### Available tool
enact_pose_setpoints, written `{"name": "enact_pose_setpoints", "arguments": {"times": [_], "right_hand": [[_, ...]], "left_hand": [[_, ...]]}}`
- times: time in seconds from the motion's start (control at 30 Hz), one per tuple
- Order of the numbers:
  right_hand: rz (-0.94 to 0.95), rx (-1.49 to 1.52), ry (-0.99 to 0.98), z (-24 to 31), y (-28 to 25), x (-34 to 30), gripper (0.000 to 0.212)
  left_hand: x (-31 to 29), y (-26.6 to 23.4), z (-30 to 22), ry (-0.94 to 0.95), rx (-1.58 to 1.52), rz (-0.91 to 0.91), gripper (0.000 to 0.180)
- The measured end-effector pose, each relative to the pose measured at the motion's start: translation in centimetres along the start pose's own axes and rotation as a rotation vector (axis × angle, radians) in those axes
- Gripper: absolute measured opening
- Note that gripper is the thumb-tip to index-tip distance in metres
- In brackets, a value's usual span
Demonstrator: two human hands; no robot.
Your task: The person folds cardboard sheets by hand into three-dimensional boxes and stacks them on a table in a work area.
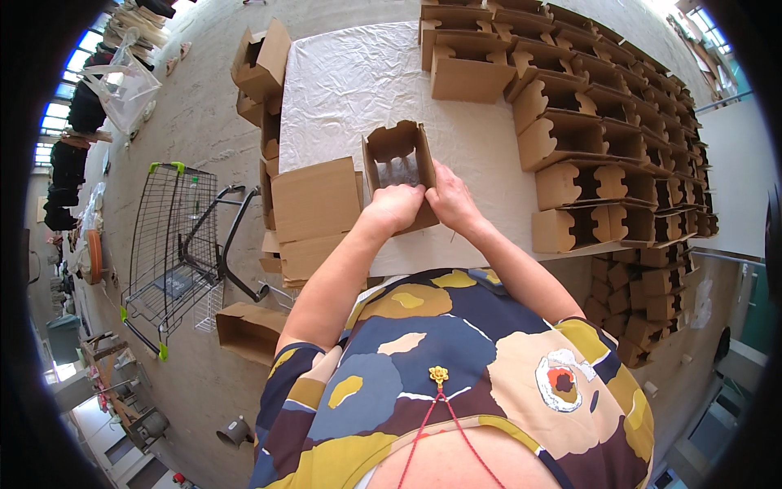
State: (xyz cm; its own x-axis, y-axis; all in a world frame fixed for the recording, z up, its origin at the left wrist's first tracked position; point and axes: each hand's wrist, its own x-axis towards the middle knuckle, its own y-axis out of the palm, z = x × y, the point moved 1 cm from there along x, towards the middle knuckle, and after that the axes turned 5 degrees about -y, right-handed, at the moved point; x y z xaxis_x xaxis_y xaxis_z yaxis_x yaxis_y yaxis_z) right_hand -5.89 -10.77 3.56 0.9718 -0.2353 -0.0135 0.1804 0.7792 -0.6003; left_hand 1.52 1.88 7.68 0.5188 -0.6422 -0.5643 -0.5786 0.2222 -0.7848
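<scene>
A small open brown cardboard box (422, 151) stands in front of me on a table covered with a white cloth (350, 81). Its cut-out flaps rise at the far side, and something greyish shows inside that I cannot make out. My left hand (397, 205) is closed over the near edge, knuckles up. On the right side my right hand (453, 198) grips the box near the same corner, its thumb close to the left hand. Flat brown cardboard pieces (314, 198) lie just left of the box, beside my left forearm.
Many open cardboard boxes (562, 138) stand in rows along the table's right side, with more piled below. Other boxes (265, 61) line the left edge. A wire shopping cart (175, 236) stands on the floor at left, near an open carton (244, 330).
</scene>
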Motion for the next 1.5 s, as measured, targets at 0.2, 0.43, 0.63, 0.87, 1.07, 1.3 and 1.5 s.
{"name": "enact_pose_setpoints", "arguments": {"times": [0.2, 0.43, 0.63, 0.87, 1.07, 1.3, 1.5], "right_hand": [[-0.016, 0.059, -0.025, -0.6, 0.4, 0.2, 0.056], [-0.073, 0.1, -0.042, -0.9, 0.7, 0.0, 0.063], [-0.012, 0.299, 0.108, 1.0, 0.4, -0.8, 0.068], [-0.426, -0.381, -0.18, -0.7, -5.1, 3.1, 0.069], [0.174, -0.315, 0.192, 0.0, -8.8, 4.6, 0.031], [-0.048, -0.539, 0.05, -1.2, -7.5, 1.8, 0.016], [-0.118, -0.374, 0.107, -3.4, -5.7, 1.8, 0.022]], "left_hand": [[-0.3, 2.4, -0.6, 0.064, 0.142, -0.31, 0.027], [-3.6, 4.7, -2.3, 0.064, -0.308, -0.334, 0.051], [-4.2, 4.5, -2.5, -0.026, -0.071, -0.51, 0.049], [-5.8, 3.7, 0.7, 0.156, -0.147, -0.741, 0.033], [-7.0, 3.1, 1.5, 0.253, -0.184, -0.754, 0.027], [-6.6, 3.5, 4.1, 0.241, -0.41, -0.607, 0.02], [-6.6, 1.5, 2.0, 0.167, -0.256, -0.636, 0.017]]}}
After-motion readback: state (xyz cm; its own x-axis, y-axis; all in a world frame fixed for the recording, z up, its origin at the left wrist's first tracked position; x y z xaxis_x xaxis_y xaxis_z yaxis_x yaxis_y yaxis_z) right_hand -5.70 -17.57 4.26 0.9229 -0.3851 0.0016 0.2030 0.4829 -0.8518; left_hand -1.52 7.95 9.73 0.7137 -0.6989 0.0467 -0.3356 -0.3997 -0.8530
